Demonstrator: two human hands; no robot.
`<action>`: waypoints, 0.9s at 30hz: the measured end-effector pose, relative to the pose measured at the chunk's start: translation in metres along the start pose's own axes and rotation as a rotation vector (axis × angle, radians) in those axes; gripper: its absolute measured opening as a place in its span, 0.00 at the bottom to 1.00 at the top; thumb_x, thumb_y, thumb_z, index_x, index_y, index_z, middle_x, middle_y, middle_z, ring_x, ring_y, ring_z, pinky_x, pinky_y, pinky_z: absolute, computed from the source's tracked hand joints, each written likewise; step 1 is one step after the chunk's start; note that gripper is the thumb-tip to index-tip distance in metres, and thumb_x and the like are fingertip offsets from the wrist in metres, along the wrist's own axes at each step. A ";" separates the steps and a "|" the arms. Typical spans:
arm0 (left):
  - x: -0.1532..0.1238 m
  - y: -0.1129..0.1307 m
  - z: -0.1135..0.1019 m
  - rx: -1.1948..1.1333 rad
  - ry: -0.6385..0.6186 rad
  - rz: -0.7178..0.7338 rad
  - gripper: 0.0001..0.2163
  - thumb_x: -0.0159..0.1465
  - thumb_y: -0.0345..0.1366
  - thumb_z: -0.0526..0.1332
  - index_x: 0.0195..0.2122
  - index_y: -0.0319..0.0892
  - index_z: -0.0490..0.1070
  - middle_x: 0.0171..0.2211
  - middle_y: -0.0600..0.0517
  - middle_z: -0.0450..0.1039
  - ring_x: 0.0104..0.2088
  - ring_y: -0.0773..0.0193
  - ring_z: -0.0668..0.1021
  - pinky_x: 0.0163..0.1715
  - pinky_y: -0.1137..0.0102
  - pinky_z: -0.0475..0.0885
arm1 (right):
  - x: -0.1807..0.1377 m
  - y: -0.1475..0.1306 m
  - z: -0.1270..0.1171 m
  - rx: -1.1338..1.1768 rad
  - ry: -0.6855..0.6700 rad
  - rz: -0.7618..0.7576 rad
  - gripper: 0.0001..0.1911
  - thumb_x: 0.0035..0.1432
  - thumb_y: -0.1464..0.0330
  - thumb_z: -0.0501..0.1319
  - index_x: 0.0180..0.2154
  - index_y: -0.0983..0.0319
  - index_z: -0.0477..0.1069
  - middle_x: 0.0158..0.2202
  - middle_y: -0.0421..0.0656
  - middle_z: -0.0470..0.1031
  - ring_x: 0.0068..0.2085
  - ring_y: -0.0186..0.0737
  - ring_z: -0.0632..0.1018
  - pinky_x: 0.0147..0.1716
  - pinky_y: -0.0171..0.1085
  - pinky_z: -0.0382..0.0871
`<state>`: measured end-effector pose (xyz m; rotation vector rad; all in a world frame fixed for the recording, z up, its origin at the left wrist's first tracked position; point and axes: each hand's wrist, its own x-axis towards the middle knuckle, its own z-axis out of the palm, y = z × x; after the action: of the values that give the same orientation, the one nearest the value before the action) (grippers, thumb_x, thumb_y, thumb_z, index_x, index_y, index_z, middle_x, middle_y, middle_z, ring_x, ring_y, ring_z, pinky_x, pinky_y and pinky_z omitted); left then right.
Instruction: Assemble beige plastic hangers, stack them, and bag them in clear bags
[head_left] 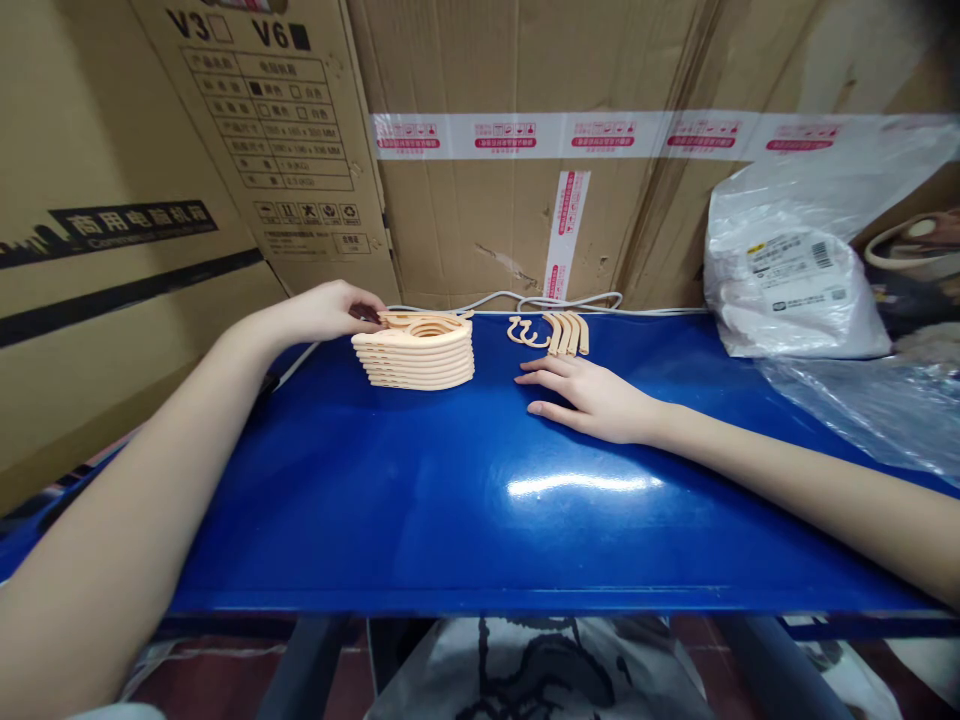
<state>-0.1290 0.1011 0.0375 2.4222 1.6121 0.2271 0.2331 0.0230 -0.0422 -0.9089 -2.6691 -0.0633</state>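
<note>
A neat stack of peach-coloured folding hangers [420, 370] stands on the blue table [420, 500], left of centre. At its top back, my left hand [337, 308] is closed, its fingers pinching the left end of the uppermost hanger [427, 319]. That hanger lies over the others; my fingertips partly hide its end. My right hand [589, 395] rests palm down on the table, open, fingers stretched out to the left and holding nothing. Just behind it lie several curved hanger arms [570, 333] side by side, with loose hanger hooks [529, 333] to their left.
Large cardboard boxes [480, 220] form a wall along the table's back and left. A white cable [577, 298] runs along the back edge. A clear plastic bag with a white labelled package [799, 280] sits at the back right, with clear plastic film [862, 400] before it.
</note>
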 end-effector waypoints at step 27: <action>0.005 -0.006 0.007 -0.064 -0.024 0.021 0.23 0.50 0.49 0.60 0.41 0.39 0.76 0.41 0.46 0.80 0.42 0.53 0.78 0.42 0.68 0.72 | 0.000 0.001 0.001 -0.002 -0.001 -0.001 0.26 0.67 0.55 0.51 0.56 0.65 0.70 0.58 0.54 0.70 0.58 0.51 0.72 0.59 0.51 0.64</action>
<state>-0.1307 0.1068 0.0297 2.3857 1.5462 0.2477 0.2337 0.0236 -0.0429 -0.9078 -2.6707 -0.0660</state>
